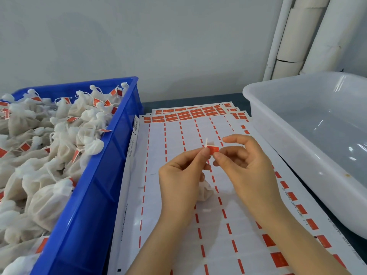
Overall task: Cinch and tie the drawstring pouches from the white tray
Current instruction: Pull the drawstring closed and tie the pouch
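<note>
- The pouch, lying on the label sheet, was largely hidden behind the left hand; only one bunched side showed.
- Print on the red label, pinched by the left hand and right hand above the label sheet, was too small to read.
- The cord's run from that label to the pouch was hidden behind the left hand.
- Text along the label sheet's edges was blurred.
- The blue crate, left of the label sheet, was cut off by the left and bottom edges.
- The white tray, right of the label sheet, was cut off by the right edge.
- The sheets beneath the label sheet showed only their far margins.
</note>
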A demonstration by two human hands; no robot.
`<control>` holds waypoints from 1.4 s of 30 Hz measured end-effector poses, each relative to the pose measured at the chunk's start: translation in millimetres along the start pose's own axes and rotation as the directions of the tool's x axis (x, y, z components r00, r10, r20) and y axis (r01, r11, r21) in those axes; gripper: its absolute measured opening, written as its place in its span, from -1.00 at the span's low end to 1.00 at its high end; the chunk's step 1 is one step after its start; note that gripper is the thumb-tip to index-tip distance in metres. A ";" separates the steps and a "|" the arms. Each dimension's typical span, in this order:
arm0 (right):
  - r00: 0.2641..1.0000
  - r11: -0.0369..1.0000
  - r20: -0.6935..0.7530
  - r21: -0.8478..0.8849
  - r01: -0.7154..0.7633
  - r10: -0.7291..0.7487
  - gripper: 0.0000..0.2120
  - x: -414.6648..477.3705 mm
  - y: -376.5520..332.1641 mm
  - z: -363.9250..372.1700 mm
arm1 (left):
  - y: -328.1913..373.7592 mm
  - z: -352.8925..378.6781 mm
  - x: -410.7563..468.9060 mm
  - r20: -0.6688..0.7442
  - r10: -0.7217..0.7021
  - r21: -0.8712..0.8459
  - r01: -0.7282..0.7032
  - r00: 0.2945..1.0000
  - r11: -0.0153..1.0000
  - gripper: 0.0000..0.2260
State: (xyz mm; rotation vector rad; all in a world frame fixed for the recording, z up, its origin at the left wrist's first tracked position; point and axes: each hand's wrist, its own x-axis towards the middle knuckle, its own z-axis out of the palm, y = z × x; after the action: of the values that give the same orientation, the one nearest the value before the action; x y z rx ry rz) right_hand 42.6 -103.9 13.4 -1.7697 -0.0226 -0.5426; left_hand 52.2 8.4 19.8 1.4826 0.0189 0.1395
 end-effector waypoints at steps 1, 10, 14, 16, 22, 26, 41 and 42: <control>1.000 1.000 -0.005 0.011 -0.007 0.007 -0.74 0.1 0.5 -0.7 | 0.1 0.2 0.1 0.014 -0.027 -0.028 0.028 1.000 0.999 -0.91; 0.992 0.993 -0.085 0.080 -0.083 0.090 -0.69 2.4 -0.8 -2.2 | 3.5 2.2 0.0 0.061 -0.134 -0.157 0.142 0.989 0.977 -0.80; 0.990 0.993 -0.102 0.067 -0.093 0.100 -0.68 3.2 0.2 -2.4 | 3.2 3.0 0.1 0.060 -0.137 -0.156 0.145 0.989 0.977 -0.80; 0.990 0.994 -0.106 0.058 -0.092 0.097 -0.67 3.3 0.4 -2.9 | 2.8 2.9 -0.2 0.062 -0.130 -0.151 0.138 0.990 0.979 -0.79; 0.990 0.996 -0.112 0.033 -0.086 0.089 -0.66 3.8 1.2 -4.3 | 1.4 2.7 -0.1 0.068 -0.107 -0.132 0.115 0.992 0.985 -0.80; 0.987 0.998 -0.149 -0.017 -0.067 0.064 -0.65 4.2 1.1 -3.9 | -0.5 2.1 0.0 0.072 -0.079 -0.106 0.086 0.994 0.991 -0.86; 1.000 0.999 0.027 -0.039 -0.009 0.010 -0.89 -0.8 -6.1 0.5 | -5.8 1.4 -0.2 0.110 0.130 0.060 -0.137 0.985 0.989 -0.88; 1.000 0.999 0.006 -0.042 -0.006 0.006 -0.91 -0.6 -5.1 -0.5 | -6.6 2.0 -0.4 0.111 0.130 0.067 -0.138 0.985 0.988 -0.89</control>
State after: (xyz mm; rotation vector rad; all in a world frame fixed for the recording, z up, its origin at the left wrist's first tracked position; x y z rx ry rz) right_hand 40.3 -102.8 17.9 -1.8124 -0.0106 -0.5368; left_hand 52.5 5.8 13.5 1.5642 -0.1639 0.1701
